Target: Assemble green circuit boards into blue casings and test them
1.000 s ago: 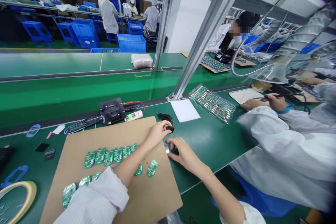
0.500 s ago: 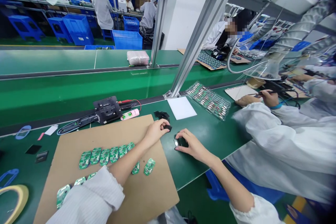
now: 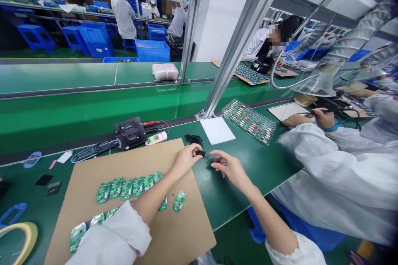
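My left hand (image 3: 187, 159) is closed, its fingertips pinching a small flat black piece (image 3: 200, 153) whose exact kind I cannot make out. Just right of it, my right hand (image 3: 230, 169) hovers over the green bench with thumb and fingers apart; I see nothing held in it. Beyond my left hand lies a small pile of black pieces (image 3: 194, 139). Under my left forearm is a sheet of brown cardboard (image 3: 174, 236), bearing rows of green circuit boards (image 3: 126, 189). One circuit board (image 3: 179, 201) lies apart from the rows, and my sleeve covers some others.
Behind the cardboard rest a black fixture (image 3: 130, 133) with wires and a pink-and-white device (image 3: 156, 138). A white sheet (image 3: 217, 130) and a clear tray of parts (image 3: 248, 121) lie near the metal post (image 3: 214, 87). Tape (image 3: 31, 236) sits left. A co-worker's sleeve (image 3: 329, 153) is at right.
A dark piece with a shiny edge was between my right hand's fingers; it no longer shows there. Those fingers have moved up toward my left hand, which keeps its black piece.
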Demonstrator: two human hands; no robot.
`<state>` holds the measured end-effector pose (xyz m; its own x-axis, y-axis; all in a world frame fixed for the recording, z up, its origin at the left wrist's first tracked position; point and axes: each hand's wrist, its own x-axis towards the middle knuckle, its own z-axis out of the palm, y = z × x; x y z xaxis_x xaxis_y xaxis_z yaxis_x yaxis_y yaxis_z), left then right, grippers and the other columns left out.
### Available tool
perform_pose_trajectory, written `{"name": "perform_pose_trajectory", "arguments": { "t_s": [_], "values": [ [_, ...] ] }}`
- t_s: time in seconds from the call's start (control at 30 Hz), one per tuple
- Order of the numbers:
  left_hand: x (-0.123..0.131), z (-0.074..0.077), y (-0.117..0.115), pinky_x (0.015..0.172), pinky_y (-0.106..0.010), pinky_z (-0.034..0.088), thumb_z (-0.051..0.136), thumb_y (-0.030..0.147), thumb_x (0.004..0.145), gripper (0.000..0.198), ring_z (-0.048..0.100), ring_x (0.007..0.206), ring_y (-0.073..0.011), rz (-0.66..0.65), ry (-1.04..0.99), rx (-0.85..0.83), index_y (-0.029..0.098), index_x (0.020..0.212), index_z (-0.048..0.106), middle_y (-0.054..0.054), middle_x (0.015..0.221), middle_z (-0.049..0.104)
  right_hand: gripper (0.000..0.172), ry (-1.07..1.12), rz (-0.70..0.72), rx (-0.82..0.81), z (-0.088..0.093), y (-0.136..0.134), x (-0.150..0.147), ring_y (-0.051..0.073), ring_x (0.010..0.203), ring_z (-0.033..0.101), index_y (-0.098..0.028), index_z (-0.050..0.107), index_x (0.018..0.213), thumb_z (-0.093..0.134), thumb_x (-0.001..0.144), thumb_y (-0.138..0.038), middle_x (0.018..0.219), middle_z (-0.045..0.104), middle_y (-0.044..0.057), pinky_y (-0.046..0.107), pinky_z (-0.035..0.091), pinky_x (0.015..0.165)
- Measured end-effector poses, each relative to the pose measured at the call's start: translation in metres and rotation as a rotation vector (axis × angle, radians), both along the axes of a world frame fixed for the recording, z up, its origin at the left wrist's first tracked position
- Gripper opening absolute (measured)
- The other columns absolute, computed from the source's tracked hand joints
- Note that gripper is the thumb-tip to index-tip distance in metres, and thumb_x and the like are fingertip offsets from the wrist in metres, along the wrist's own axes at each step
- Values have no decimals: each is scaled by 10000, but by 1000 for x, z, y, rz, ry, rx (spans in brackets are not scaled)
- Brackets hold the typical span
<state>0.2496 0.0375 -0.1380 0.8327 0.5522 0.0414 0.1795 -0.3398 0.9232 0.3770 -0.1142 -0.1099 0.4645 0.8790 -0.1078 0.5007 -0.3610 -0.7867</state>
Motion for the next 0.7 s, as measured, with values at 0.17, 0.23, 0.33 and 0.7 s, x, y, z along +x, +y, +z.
{"name": "perform_pose_trajectory", "arguments": {
  "t_s": [0.17,0.23,0.33,0.7],
  "values": [
    [1,-1,-1,690,-321,501,613,325,876,203,571,707,-136,5,-7,-11,144,966,606,-8,836,608,171,-222,27,-29,11,7,-5,143,709,566,-163,612,885,612,855,-331,763,593,5,320,483,690],
    [0,-2,-1,693,-322,500,610,318,878,199,570,708,-137,-3,-13,-16,145,976,604,-6,831,604,131,-294,78,-45,14,9,-9,142,727,560,-178,642,905,553,886,-272,845,601,27,324,472,699],
    [-1,-3,2,696,-326,498,609,313,878,194,566,710,-140,-39,-13,-19,147,979,606,1,804,590,195,-364,119,-53,16,11,-14,133,728,560,-171,613,1037,460,916,-174,942,584,43,302,461,664],
    [-4,6,-1,747,-350,487,672,299,822,205,566,789,-163,-107,21,32,151,950,610,-8,844,592,138,-354,152,103,7,21,-23,162,861,591,-159,584,993,464,940,-201,954,595,47,334,506,755]
  ]
}}
